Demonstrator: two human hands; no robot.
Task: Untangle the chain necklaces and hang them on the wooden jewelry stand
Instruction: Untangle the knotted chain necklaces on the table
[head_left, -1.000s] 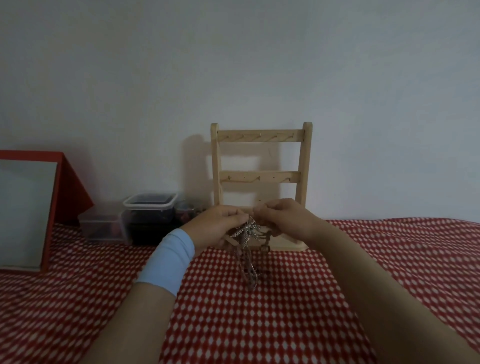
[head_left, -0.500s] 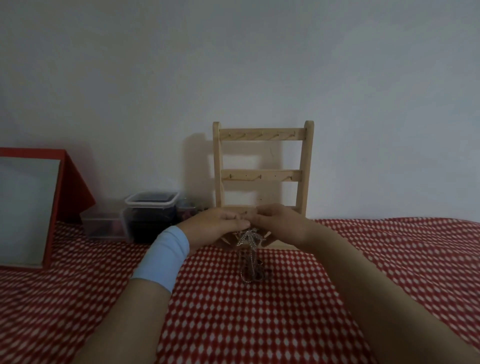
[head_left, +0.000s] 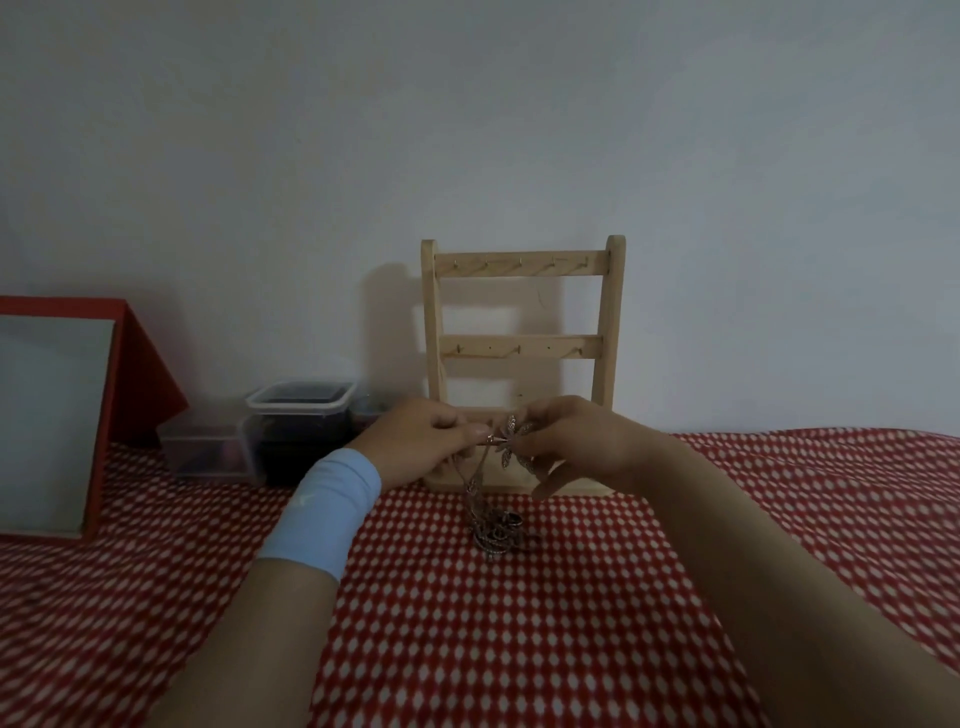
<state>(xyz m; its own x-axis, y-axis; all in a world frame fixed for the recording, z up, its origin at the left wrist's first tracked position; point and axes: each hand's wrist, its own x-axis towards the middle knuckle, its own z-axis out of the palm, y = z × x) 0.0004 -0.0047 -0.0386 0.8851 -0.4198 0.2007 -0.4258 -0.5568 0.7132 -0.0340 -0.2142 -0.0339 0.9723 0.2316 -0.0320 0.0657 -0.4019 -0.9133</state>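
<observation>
Since half a second ago your hands have hardly shifted. The leaf-shaped piece (head_left: 514, 434) that hung below your fingers has come up between them, and the lower strands have settled into a heap.

From the head camera, both hands work right in front of the wooden jewelry stand (head_left: 519, 265), level with its base. Your left hand (head_left: 426, 441) pinches a thin strand between thumb and forefinger. Your right hand (head_left: 571, 441) pinches the leaf-shaped piece, its lower fingers hanging loose toward the base. The chain necklaces (head_left: 493, 530) run down from that pinch and pool on the red checked cloth (head_left: 519, 649) just in front of the stand. How the strands cross inside the heap is too small to tell.

You look to be at the untangling stage, and no necklace hangs on the hooks (head_left: 519, 262) yet. To do it well:
- Keep the leaf-shaped piece anchored and tease the strand away from it with small sideways pulls.
- Avoid a hard tug, which would likely tighten any knot.
- Let the heap stay slack on the cloth so loops can open.
- Lift the necklaces toward the stand's top rail only once a strand runs free.

The plastic tubs (head_left: 301, 410) left of the stand are well clear of your work.
</observation>
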